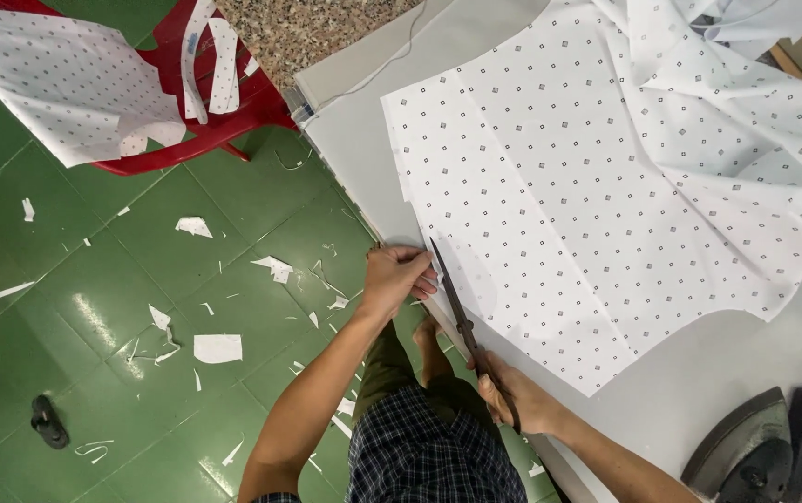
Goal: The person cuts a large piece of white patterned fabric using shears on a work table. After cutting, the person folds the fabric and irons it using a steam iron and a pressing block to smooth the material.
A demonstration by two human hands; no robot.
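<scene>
Right hand (522,401) was closed around the handles of a pair of scissors (462,321), forearm entering from the lower right and lying along the near table edge. The long dark blades were parted and pointed away from the body, toward the near-left corner of the fabric. Left hand (396,277) was pinched shut on the fabric's edge just left of the blade tips, fingers curled, arm stretched forward from the lower centre and bare to the elbow.

The fabric (606,186) was a thin white cloth printed with small dark squares in a regular grid. It lay mostly flat on the table, with soft creases running across it and loose folds bunched at the far right. Its near edge ran diagonally; the left edge was straight.

The table (699,373) had a smooth, pale grey, matte top. At its near right corner sat a dark iron (746,452), wedge-shaped, partly cut off by the frame.

Below the arms showed dark checked clothing (429,447) and a bare foot on the floor.

To the left, the floor (94,307) was glossy green tile, scattered with small white cloth scraps (217,347). A red plastic chair (224,112) stood at the far left, draped with pieces of the same printed cloth. A dark sandal (49,421) lay at the near left.
</scene>
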